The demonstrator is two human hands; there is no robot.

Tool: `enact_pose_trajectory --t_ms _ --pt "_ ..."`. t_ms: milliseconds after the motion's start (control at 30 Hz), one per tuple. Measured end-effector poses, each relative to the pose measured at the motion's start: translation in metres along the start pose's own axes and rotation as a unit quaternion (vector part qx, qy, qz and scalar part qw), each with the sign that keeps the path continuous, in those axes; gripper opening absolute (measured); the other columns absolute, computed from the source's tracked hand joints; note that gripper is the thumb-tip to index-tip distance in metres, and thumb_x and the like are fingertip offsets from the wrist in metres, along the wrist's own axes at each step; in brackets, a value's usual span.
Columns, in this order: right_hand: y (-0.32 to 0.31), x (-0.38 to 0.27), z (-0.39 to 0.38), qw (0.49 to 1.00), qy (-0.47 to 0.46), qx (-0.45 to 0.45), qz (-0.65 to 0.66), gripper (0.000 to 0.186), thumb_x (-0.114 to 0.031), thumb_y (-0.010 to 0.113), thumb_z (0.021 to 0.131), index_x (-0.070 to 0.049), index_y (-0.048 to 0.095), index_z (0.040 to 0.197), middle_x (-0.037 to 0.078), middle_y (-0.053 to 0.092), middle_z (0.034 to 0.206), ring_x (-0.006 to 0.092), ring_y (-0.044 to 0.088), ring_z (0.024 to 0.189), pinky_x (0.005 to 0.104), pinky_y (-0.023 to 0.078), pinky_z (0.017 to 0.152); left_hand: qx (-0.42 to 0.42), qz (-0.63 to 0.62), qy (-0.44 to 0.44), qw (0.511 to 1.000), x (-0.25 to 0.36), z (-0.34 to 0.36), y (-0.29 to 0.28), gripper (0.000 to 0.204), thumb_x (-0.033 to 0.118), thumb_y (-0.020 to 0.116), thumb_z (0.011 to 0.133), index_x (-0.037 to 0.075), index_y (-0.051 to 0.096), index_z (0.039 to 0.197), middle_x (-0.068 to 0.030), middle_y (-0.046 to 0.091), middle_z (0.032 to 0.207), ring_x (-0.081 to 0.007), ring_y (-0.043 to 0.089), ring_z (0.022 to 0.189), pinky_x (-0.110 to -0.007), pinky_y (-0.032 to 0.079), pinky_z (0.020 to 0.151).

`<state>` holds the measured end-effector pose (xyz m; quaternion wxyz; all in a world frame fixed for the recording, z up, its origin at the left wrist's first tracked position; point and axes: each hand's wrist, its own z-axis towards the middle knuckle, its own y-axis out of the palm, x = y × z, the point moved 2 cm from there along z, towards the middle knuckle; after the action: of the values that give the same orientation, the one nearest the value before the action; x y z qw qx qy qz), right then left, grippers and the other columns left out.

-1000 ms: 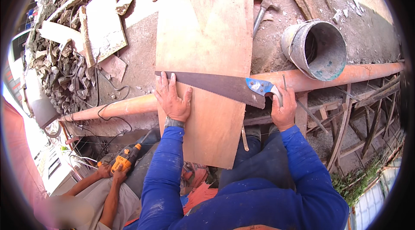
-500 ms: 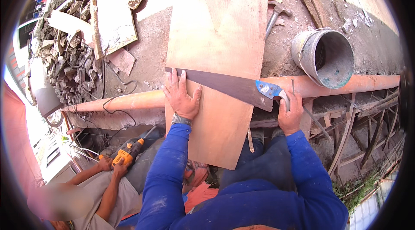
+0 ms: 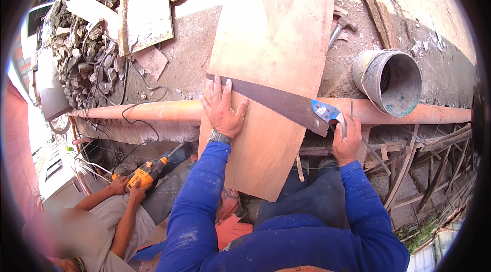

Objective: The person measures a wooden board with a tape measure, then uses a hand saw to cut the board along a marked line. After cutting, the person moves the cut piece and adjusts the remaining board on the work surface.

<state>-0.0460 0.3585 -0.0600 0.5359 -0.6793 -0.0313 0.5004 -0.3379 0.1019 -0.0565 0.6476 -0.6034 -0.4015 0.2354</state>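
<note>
The handsaw point(image 3: 279, 102) lies at mid-frame, its dark blade slanting across the plywood board point(image 3: 261, 154), toothed edge facing the lower frame and heel projecting past the board's right edge. The left hand point(image 3: 226, 111), fingers and thumb spread, rests on the board, fingertips over the blade's narrow end. The right hand point(image 3: 348, 139), right of centre, is curled around the blue-and-grey handle; a thin upright item shows there, kind not determinable. The board passes over an orange pipe point(image 3: 161, 111) crossing the frame. A stained bucket point(image 3: 401, 85) lies tipped at upper right, a hammer point(image 3: 337, 33) near the board's upper right edge. Rubble point(image 3: 76, 60) occupies the upper left. At lower left, another person point(image 3: 124, 223) grips a yellow power tool point(image 3: 147, 173).
</note>
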Motion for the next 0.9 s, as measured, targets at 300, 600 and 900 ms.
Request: enact_pose_trajectory --t_ms 300,600,900 --pt "-0.0004 -0.0041 0.0012 1.0 -0.002 0.002 0.001 0.036 -0.009 0.064 0.095 0.004 0.066 0.129 0.027 0.063 0.113 0.0487 0.065 0.099 0.0528 0.053 0.087 0.006 0.002 0.006 1.0 -0.0015 0.0001 0.0012 0.077 0.046 0.075 0.091 0.009 0.053 0.155 -0.0198 0.033 0.173 -0.044 0.025 0.16 -0.071 0.009 0.126" --pt "0.0006 -0.004 0.0002 1.0 0.006 0.007 0.014 0.033 -0.009 0.064 0.097 0.004 0.067 0.128 0.028 0.064 0.114 0.0494 0.065 0.1 0.0527 0.054 0.088 0.039 0.002 0.0 0.999 0.0029 0.0001 -0.0041 0.077 0.047 0.08 0.085 0.012 0.061 0.15 -0.0247 0.045 0.155 -0.0418 0.04 0.148 -0.07 0.015 0.124" --pt "0.0017 -0.0006 -0.0017 1.0 0.016 0.006 0.026 0.035 -0.011 0.064 0.097 0.002 0.068 0.129 0.029 0.064 0.117 0.0503 0.065 0.103 0.0534 0.053 0.091 0.052 0.007 0.003 0.999 -0.0021 -0.0019 0.0016 0.078 0.05 0.082 0.081 0.015 0.064 0.147 -0.0217 0.046 0.153 -0.0408 0.04 0.147 -0.072 0.018 0.122"
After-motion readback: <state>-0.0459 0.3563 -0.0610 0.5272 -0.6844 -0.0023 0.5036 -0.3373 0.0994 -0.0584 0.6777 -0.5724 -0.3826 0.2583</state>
